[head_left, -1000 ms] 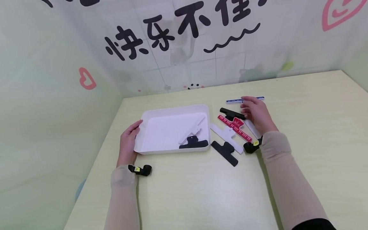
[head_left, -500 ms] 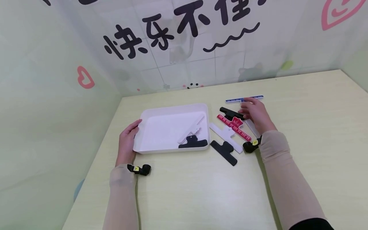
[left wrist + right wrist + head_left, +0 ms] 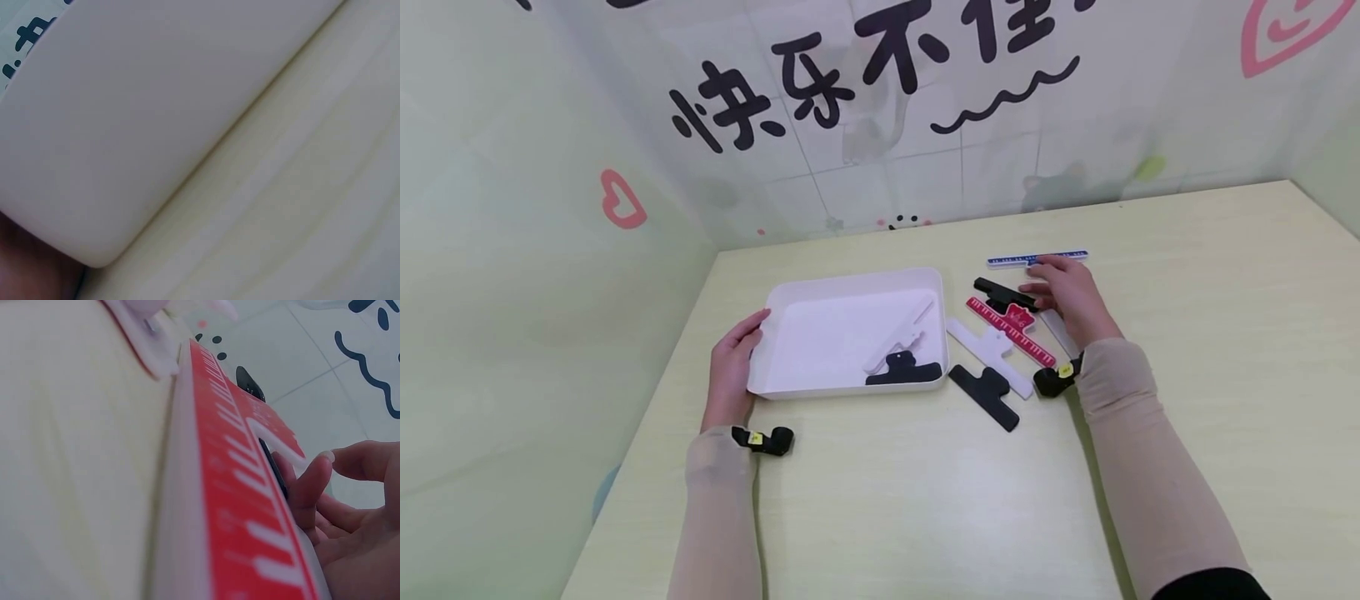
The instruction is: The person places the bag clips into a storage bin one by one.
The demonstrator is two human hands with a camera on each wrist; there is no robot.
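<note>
In the head view, my left hand (image 3: 730,367) holds the left side of a white tray (image 3: 820,388). In the tray lie a black clip (image 3: 904,372) and a white clip (image 3: 891,343). My right hand (image 3: 1070,300) hovers at the far clips on the table, fingers loosely bent. It is nearest a blue ruler-patterned clip (image 3: 1009,262), which it partly covers; contact cannot be told. Beside it lie a black clip (image 3: 1000,293), a red clip (image 3: 1013,332) and a white clip (image 3: 1060,332). In the right wrist view, thumb and fingers show behind the red clip (image 3: 240,487), with nothing seen between them.
Another white clip (image 3: 988,354) and a black clip (image 3: 988,398) lie just right of the tray. The pale wooden table (image 3: 887,500) meets a printed wall cloth (image 3: 917,183) at its back edge.
My right hand's fingers have shifted slightly by the blue clip, some now straighter. My left hand and the tray stay in place; the clips look unmoved.
</note>
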